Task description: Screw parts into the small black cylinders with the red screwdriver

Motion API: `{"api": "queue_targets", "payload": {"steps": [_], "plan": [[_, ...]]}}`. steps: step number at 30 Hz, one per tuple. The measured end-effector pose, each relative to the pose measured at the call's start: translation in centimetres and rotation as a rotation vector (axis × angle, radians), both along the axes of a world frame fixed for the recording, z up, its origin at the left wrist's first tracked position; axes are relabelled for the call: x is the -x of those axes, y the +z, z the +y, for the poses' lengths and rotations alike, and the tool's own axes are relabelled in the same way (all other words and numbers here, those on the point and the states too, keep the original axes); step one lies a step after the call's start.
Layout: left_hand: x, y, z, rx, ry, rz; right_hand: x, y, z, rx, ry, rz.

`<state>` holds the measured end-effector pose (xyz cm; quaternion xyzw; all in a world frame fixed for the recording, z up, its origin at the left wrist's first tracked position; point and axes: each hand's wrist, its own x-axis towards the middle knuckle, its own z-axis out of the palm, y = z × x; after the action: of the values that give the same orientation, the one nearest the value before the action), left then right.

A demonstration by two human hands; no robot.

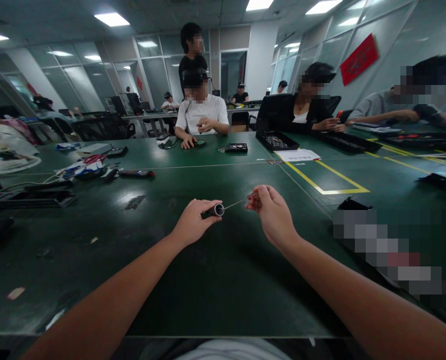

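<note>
Between the thumb and fingers of my left hand (190,222) is a small dark cylinder (218,209) with a silvery rim, its round end facing me. My right hand (277,215) pinches a thin screwdriver (250,196) by its reddish, see-through handle. The slim metal shaft points left, and its tip is at the cylinder's rim. Whether the tip touches the rim or goes inside, I cannot tell. Both hands are above the green table (215,280).
Left on the table are a dark pen-like tool (136,173), red-handled scissors (95,158) and a black tray (31,197). A partly blurred black case (352,204) lies at right, near yellow tape (343,191). Across the table sits a person in a white shirt (218,107).
</note>
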<state>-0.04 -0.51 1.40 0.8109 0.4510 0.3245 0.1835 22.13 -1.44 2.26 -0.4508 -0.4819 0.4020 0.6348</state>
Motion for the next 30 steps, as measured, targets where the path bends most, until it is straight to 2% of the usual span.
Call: {"api": "queue_targets", "payload": {"steps": [6,14,30], "plan": [[-0.3,0.1,-0.2,0.021,0.024,0.002,0.4,0.7,-1.4,-0.157,-0.088,-0.219],[-0.4,0.4,-0.2,0.027,0.01,0.002,0.3,1.0,-2.1,-0.293,-0.03,-0.591],[-0.3,0.2,-0.3,0.055,0.009,0.03,0.2,1.4,-2.3,-0.336,-0.037,-0.745]]}}
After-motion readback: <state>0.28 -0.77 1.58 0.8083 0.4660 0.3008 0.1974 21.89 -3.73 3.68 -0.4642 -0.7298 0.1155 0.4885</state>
